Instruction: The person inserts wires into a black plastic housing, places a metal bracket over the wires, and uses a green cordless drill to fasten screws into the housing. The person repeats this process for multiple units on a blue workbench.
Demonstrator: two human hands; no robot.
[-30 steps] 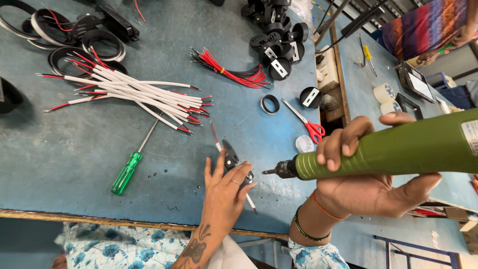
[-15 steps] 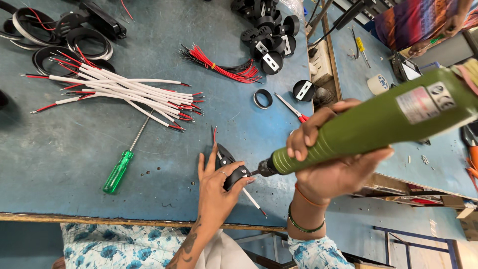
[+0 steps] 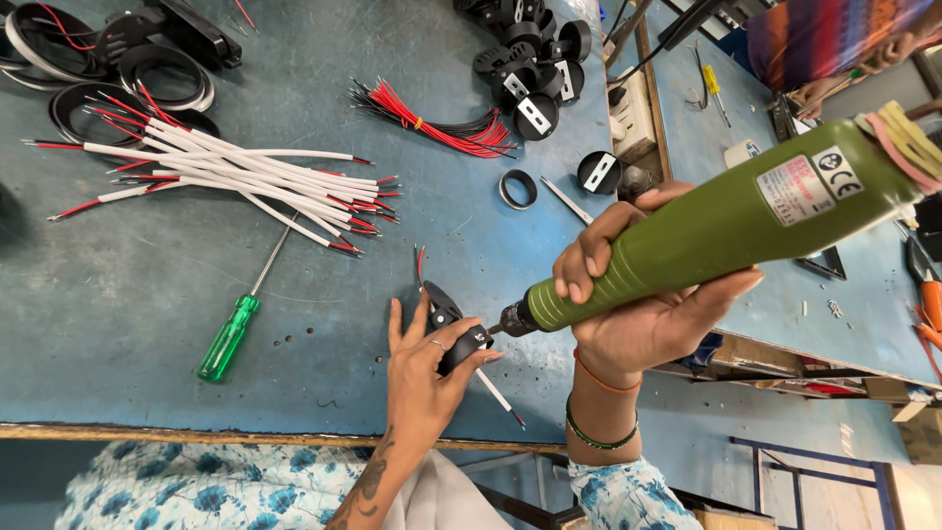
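Sideways — right hand round driver

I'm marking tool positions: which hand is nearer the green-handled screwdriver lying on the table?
Left. The left hand lies just right of the green-handled screwdriver, pressing a black part; the right hand is farther right, gripping the green power driver.

Matt green plastic on the driver, ribbed at the grip, bare metal at its chuck. The part beside it looks black plastic with a slight sheen. Above, the white wires have smooth glossy sleeves. Left, the screwdriver has a clear green plastic handle and steel shaft. The bench has scuffed, matt blue paint.
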